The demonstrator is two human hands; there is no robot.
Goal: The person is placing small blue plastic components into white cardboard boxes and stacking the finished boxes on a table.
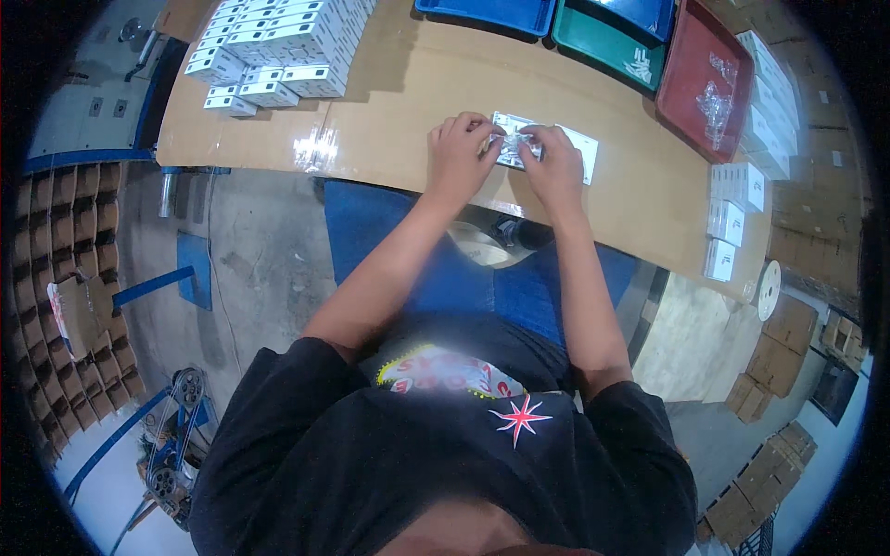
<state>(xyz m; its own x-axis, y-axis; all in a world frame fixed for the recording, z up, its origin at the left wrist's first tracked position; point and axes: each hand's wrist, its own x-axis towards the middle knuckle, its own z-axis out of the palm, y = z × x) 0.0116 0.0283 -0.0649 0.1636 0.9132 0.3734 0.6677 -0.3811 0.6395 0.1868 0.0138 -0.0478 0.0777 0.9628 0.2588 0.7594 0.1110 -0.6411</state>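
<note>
My left hand [461,148] and my right hand [553,159] meet over a white rectangular plate [575,148] that lies flat on the cardboard-covered table [389,102]. Between the fingertips of both hands is a small clear plastic bag [515,142], crinkled and shiny, held just above the plate. What is inside the bag is too small to tell. Both forearms reach up from my lap.
Stacks of small white boxes [278,46] fill the table's far left. Blue [487,11], green [607,42] and red [705,65] trays sit at the far edge; the red one holds clear bags. More white boxes [732,199] line the right. Cardboard cartons [774,361] stand on the floor.
</note>
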